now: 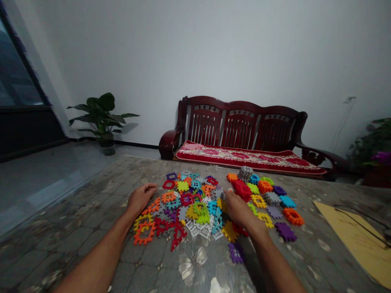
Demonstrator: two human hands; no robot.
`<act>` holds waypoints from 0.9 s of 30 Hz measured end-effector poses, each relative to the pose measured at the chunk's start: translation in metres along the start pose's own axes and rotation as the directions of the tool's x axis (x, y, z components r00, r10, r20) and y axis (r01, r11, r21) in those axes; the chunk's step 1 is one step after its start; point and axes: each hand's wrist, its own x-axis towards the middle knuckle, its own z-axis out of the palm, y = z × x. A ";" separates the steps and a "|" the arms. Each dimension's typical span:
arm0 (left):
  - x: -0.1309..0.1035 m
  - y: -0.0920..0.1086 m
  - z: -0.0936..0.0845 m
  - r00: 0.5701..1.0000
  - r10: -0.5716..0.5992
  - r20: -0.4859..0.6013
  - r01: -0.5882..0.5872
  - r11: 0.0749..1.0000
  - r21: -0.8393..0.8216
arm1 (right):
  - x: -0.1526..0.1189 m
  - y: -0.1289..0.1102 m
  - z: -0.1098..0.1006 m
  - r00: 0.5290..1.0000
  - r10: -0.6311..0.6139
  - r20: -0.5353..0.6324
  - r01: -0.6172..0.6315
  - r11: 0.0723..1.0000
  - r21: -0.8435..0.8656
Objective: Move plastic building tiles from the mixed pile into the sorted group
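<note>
Two bare forearms reach in from the bottom edge over a worktop with a grey, tile-and-flower patterned surface. Nearest, a purple piece lies flat by the right forearm. Just beyond, a loose heap of colourful toothed plastic pieces spreads between the two hands. At its near edge lie white lattice pieces, with red pieces and an orange square frame to their left.

The left hand sits at the heap's left edge, fingers loosely extended to the right and holding nothing visible. The right hand is at the heap's right side, its fingertips near a grey piece; whether it grips anything cannot be told.

Right of that hand, more pieces lie in small groups by colour, among them a purple group, an orange group and a blue piece. Farther back are a red stack and, behind it, a taller grey stack. At far right a yellow sheet lies under a thin dark cord.

Beyond the worktop, a dark red wooden bench carries a red patterned cloth. A leafy plant stands on the floor to the left, before a pale wall.
</note>
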 end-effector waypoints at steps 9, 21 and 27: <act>0.003 -0.008 0.006 1.000 -0.015 0.019 0.016 1.000 -0.008 | 0.002 -0.001 0.009 0.995 0.103 0.011 -0.099 0.979 -0.180; -0.006 0.008 0.004 0.995 0.097 0.019 -0.090 0.969 -0.231 | 0.004 -0.023 0.011 0.975 -0.158 -0.157 0.174 0.980 0.098; -0.011 0.015 0.005 0.977 0.173 0.126 -0.134 0.955 -0.266 | -0.004 -0.046 0.023 0.935 -0.328 -0.133 0.337 0.940 0.051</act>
